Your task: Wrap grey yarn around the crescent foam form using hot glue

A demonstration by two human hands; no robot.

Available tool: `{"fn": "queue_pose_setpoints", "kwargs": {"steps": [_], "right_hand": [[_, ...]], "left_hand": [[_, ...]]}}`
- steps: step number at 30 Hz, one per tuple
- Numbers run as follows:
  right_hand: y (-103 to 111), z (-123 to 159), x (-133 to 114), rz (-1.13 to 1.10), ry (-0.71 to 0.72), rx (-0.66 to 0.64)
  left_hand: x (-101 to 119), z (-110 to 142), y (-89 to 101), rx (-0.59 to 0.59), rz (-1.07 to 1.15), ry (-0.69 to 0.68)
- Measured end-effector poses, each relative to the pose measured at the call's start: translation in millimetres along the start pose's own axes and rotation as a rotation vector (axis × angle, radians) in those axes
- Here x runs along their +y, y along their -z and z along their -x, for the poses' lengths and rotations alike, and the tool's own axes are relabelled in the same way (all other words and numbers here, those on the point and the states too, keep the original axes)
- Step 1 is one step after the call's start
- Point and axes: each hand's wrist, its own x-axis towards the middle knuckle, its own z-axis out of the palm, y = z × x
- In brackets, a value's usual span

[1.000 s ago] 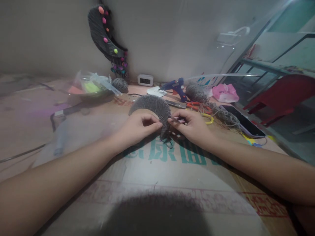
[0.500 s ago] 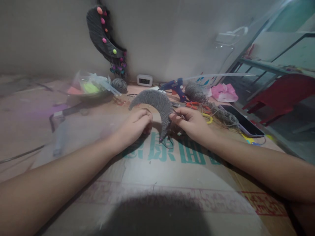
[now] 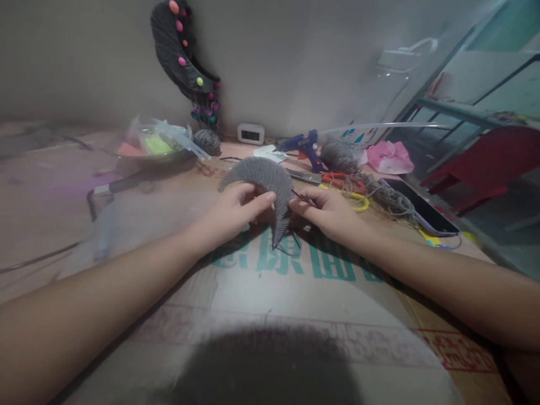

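A crescent moon wrapped in grey yarn (image 3: pixel 278 177) stands tilted above the cardboard, its lower tip pointing down. My left hand (image 3: pixel 248 205) grips its inner curve, thumb in front and the other fingers partly hidden behind. At the outer edge, my right hand (image 3: pixel 323 207) is closed on a small dark bundle of yarn (image 3: pixel 304 198), its fingertips against the crescent. A loose loop of yarn (image 3: pixel 297 247) hangs near the lower tip, where a small purple spot shows.
Behind the crescent lie a blue glue gun (image 3: pixel 306 146), a grey yarn ball (image 3: pixel 337 154) and orange-handled pliers (image 3: pixel 343 181). Tangled yarn (image 3: pixel 392 202) lies beside a phone (image 3: pixel 422 208). A bowl (image 3: pixel 152 160) stands left; a decorated dark crescent (image 3: pixel 172 53) is against the wall.
My left hand has moved right and up, its thumb now pressing on the crescent's inner edge. My right hand stays at the outer edge with the yarn. The view has shifted slightly.
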Motion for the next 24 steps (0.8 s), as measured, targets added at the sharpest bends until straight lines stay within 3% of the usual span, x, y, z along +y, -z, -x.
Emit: {"fn": "queue_pose_setpoints", "kwargs": {"steps": [7, 10, 13, 17, 24], "right_hand": [[1.3, -0.7, 1.4, 0.198, 0.131, -0.015], [5.4, -0.1, 4.4, 0.232, 0.29, 0.063], [11.1, 0.4, 9.2, 0.413, 0.469, 0.181], [16.2, 0.9, 14.3, 0.645, 0.676, 0.177], [17.3, -0.7, 16.7, 0.856, 0.744, 0.133]], "left_hand": [[0.8, 0.6, -1.9, 0.025, 0.032, 0.089], [2.2, 0.1, -2.5, 0.028, 0.074, 0.133], [3.9, -0.4, -2.6, 0.015, 0.101, 0.158], [4.7, -0.7, -2.5, 0.005, 0.125, 0.179], [3.0, -0.2, -2.6, -0.002, 0.135, 0.176]]}}
